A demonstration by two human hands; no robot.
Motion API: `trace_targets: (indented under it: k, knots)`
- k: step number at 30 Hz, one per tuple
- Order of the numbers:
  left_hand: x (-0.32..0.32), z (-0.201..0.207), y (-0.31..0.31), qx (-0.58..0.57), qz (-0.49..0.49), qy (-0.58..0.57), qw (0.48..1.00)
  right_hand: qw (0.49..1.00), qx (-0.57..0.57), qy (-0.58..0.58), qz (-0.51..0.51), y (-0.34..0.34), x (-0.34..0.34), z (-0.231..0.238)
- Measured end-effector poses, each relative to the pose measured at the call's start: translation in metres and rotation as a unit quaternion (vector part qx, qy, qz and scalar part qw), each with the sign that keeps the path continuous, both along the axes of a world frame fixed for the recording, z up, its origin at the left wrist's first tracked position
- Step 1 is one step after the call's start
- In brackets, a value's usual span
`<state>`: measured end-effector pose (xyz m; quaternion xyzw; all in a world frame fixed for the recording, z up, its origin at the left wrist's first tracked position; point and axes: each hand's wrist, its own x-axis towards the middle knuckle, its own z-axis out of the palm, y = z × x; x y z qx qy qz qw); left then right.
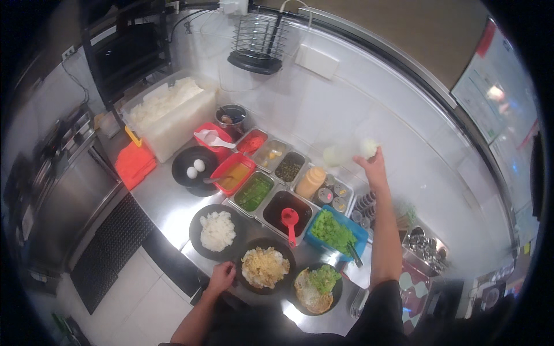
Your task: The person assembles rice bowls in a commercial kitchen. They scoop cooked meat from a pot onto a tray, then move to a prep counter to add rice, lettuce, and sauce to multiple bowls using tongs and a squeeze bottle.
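Note:
My right hand [372, 163] is raised near the tiled wall, its fingers bent around a pale, whitish thing [369, 147] that is blurred, so its kind is unclear. Low at the counter's front edge, my left hand [221, 277] has curled fingers beside the rim of a black bowl; whatever they may grip is hidden. That bowl holds rice topped with a pale yellow-brown shredded topping [265, 267]. To its right, a fried egg [312, 292] and green lettuce [325, 279] lie in another black bowl. White rice [217, 231] fills a third one behind my left hand.
Metal pans hold dark sauce [280, 209], chopped greens [254, 192] and red pickles [251, 142]. A blue lettuce tub [356, 235] and an orange sauce bottle [310, 183] stand right of them. Two eggs [195, 168] sit on a black plate near a large clear bin [173, 135].

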<state>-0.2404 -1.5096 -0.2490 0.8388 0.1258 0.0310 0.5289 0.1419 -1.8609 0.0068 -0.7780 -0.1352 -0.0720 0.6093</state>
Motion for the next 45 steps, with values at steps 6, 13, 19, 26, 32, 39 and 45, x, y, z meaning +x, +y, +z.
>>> trace_targets:
  k: [6,13,19,26,32,39,45]
  knots:
    - [-0.02,0.09,-0.003,0.036,0.125,0.063,0.989,0.986,0.141,-0.086,0.019,-0.008,-0.132,0.043]
    - [0.025,0.19,-0.109,-0.161,-0.105,-0.251,0.949,0.965,-0.195,-0.159,-0.079,0.074,-0.289,0.008]
    - [0.023,0.206,-0.146,-0.13,-0.084,-0.296,0.943,0.947,-0.241,-0.175,-0.121,0.104,-0.346,-0.016]
    - [0.032,0.195,-0.131,-0.2,-0.048,-0.264,0.942,0.935,-0.327,-0.116,-0.079,0.063,-0.366,-0.022]
    - [0.024,0.195,-0.133,-0.555,-0.006,-0.077,0.828,0.971,0.166,0.168,-0.041,0.059,-0.382,-0.038]
    - [0.015,0.192,-0.132,-0.604,-0.008,0.066,0.794,0.995,-0.096,0.011,-0.004,0.052,-0.383,-0.002]
    - [0.018,0.19,-0.124,-0.701,-0.08,0.079,0.704,0.999,0.008,-0.035,0.009,0.07,-0.37,-0.007]
